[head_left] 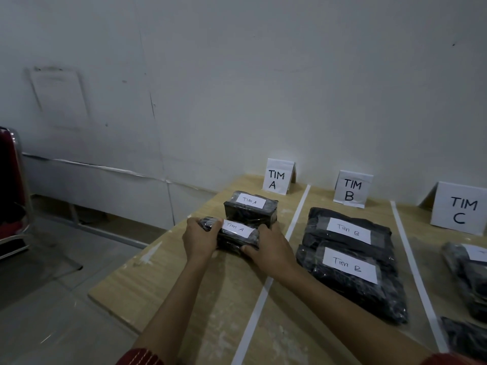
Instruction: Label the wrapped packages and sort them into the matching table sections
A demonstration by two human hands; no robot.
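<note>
Gripping the near TIM A package (235, 234) at both ends, your left hand (199, 239) and right hand (271, 248) hold it just before the far TIM A package (250, 208).

The right edge cuts off the TIM C sign (462, 209), a package (461, 272) below it whose label (478, 252) shows no readable writing, and another package (463, 338) at the corner. The left hand (199, 238) and the right hand (271, 248) cover the ends of the near TIM A package (237, 237)
</note>
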